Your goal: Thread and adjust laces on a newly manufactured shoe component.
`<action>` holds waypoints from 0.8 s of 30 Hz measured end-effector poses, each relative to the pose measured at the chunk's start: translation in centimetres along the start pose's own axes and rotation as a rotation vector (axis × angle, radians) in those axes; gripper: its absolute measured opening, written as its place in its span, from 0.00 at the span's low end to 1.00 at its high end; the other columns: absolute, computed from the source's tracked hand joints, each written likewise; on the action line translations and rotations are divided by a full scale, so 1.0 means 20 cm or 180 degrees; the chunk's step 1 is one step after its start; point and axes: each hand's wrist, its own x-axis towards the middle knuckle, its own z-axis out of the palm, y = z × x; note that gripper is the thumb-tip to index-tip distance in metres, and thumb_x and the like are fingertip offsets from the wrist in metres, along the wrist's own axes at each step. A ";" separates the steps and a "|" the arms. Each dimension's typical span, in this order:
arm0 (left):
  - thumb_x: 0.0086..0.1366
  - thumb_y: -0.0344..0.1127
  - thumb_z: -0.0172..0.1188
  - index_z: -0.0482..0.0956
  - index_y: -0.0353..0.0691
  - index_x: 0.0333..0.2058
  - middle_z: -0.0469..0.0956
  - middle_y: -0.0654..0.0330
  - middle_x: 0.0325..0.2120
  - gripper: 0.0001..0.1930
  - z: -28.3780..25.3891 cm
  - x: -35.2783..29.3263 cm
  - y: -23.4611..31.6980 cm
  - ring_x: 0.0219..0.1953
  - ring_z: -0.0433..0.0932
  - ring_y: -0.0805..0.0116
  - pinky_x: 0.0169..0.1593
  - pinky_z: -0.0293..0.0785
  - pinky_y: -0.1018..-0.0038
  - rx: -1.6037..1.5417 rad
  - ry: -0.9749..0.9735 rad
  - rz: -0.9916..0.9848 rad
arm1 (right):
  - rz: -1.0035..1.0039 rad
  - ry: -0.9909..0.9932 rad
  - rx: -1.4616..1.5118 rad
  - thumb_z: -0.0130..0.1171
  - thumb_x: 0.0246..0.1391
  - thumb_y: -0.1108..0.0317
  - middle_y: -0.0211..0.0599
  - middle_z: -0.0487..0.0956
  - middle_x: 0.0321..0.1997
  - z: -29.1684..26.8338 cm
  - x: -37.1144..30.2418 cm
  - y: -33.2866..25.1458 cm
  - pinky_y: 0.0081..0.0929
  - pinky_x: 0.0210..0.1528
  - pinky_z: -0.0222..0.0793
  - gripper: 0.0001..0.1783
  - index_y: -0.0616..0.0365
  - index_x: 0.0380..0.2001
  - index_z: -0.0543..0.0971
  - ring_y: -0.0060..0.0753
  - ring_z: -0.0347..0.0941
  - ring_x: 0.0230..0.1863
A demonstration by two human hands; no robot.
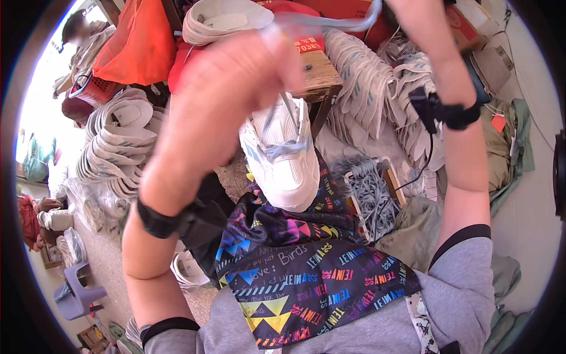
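Note:
A white shoe upper [289, 183] sits in front of me, toe toward me, against my patterned apron [330, 283]. Grey-blue shoelace crosses its front and rises in loose strands from the opening. My left hand [253, 74], blurred by motion, is above the shoe with its fingers curled round the shoelace [348, 25]. From there the lace stretches right and up toward the top edge. My right hand [415, 15] is raised at the upper right; its fingers are cut off by the picture's edge, so their grip is hidden.
A box of loose grey-blue laces [371, 197] stands right of the shoe. Stacked shoe uppers [359, 82] lie behind it, with another stack [118, 138] at left. A wooden stool [318, 74] stands beyond the shoe. An orange bag [138, 44] hangs at far left; a purple stool [79, 292] stands lower left.

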 end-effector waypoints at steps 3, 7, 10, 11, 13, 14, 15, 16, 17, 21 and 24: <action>0.76 0.44 0.41 0.72 0.41 0.31 0.61 0.72 0.20 0.17 -0.08 0.01 0.07 0.21 0.55 0.84 0.26 0.53 0.85 -0.0344 0.0441 0.0119 | -0.0417 -0.0655 0.0318 0.63 0.49 0.67 0.40 0.76 0.31 0.24 -0.29 0.02 0.30 0.33 0.71 0.10 0.59 0.34 0.77 0.39 0.75 0.31; 0.74 0.43 0.47 0.78 0.39 0.33 0.66 0.73 0.21 0.17 -0.10 -0.03 -0.10 0.24 0.60 0.85 0.28 0.56 0.85 0.0308 0.0825 -0.0190 | -0.0137 -0.2307 0.1324 0.64 0.47 0.74 0.36 0.71 0.37 0.31 -0.74 -0.25 0.31 0.40 0.69 0.11 0.57 0.36 0.76 0.34 0.72 0.40; 0.74 0.45 0.49 0.78 0.38 0.33 0.67 0.73 0.21 0.17 -0.11 -0.05 -0.20 0.24 0.60 0.85 0.28 0.57 0.86 0.0127 0.0812 -0.0319 | 0.0109 -0.2293 0.1259 0.64 0.47 0.73 0.36 0.69 0.38 0.35 -0.87 -0.31 0.29 0.38 0.68 0.10 0.57 0.34 0.75 0.34 0.71 0.36; 0.74 0.45 0.48 0.78 0.38 0.33 0.67 0.73 0.22 0.17 -0.11 -0.05 -0.22 0.24 0.61 0.85 0.28 0.58 0.86 0.0132 0.0886 -0.0391 | 0.0250 -0.2279 0.1278 0.65 0.47 0.72 0.36 0.68 0.38 0.36 -0.88 -0.31 0.27 0.37 0.68 0.11 0.57 0.33 0.75 0.34 0.70 0.34; 0.74 0.45 0.49 0.79 0.38 0.34 0.68 0.72 0.22 0.18 -0.12 -0.06 -0.24 0.24 0.61 0.85 0.28 0.58 0.86 0.0118 0.0940 -0.0411 | 0.0359 -0.2344 0.1391 0.65 0.47 0.71 0.35 0.68 0.37 0.37 -0.89 -0.29 0.27 0.36 0.67 0.11 0.57 0.33 0.74 0.32 0.69 0.33; 0.74 0.45 0.49 0.79 0.38 0.34 0.68 0.72 0.22 0.18 -0.12 -0.06 -0.24 0.24 0.61 0.85 0.28 0.58 0.86 0.0101 0.0991 -0.0436 | 0.0473 -0.2411 0.1504 0.66 0.46 0.70 0.34 0.67 0.36 0.37 -0.89 -0.28 0.26 0.35 0.67 0.12 0.57 0.32 0.74 0.30 0.68 0.32; 0.74 0.45 0.49 0.79 0.38 0.34 0.68 0.72 0.22 0.18 -0.13 -0.06 -0.24 0.24 0.61 0.85 0.28 0.58 0.86 0.0109 0.1000 -0.0439 | 0.0467 -0.2413 0.1515 0.66 0.46 0.70 0.34 0.67 0.36 0.38 -0.89 -0.28 0.26 0.35 0.67 0.12 0.57 0.32 0.74 0.30 0.68 0.32; 0.74 0.45 0.49 0.79 0.37 0.34 0.68 0.72 0.22 0.18 -0.13 -0.07 -0.23 0.24 0.62 0.84 0.29 0.59 0.86 0.0112 0.1003 -0.0434 | 0.0614 -0.2687 0.1712 0.67 0.47 0.69 0.32 0.67 0.35 0.38 -0.88 -0.27 0.25 0.35 0.66 0.11 0.57 0.30 0.74 0.28 0.67 0.32; 0.74 0.45 0.49 0.79 0.37 0.34 0.69 0.71 0.22 0.18 -0.13 -0.06 -0.22 0.24 0.62 0.84 0.29 0.59 0.86 0.0111 0.0995 -0.0427 | 0.0770 -0.2955 0.1902 0.68 0.48 0.67 0.31 0.67 0.34 0.38 -0.88 -0.26 0.24 0.35 0.65 0.12 0.57 0.29 0.74 0.25 0.66 0.31; 0.74 0.45 0.49 0.79 0.37 0.34 0.69 0.71 0.22 0.18 -0.11 -0.05 -0.15 0.24 0.62 0.84 0.29 0.59 0.85 0.0140 0.0979 -0.0326 | 0.1172 -0.3185 0.2511 0.68 0.50 0.64 0.27 0.67 0.31 0.44 -0.90 -0.22 0.22 0.34 0.63 0.13 0.58 0.25 0.74 0.21 0.64 0.31; 0.74 0.44 0.48 0.79 0.37 0.34 0.69 0.71 0.22 0.18 -0.11 -0.05 -0.05 0.23 0.62 0.84 0.28 0.58 0.86 0.0093 0.0960 -0.0279 | 0.2440 -0.3376 0.3015 0.68 0.51 0.63 0.25 0.67 0.29 0.45 -0.90 -0.22 0.20 0.34 0.63 0.14 0.58 0.23 0.74 0.19 0.62 0.30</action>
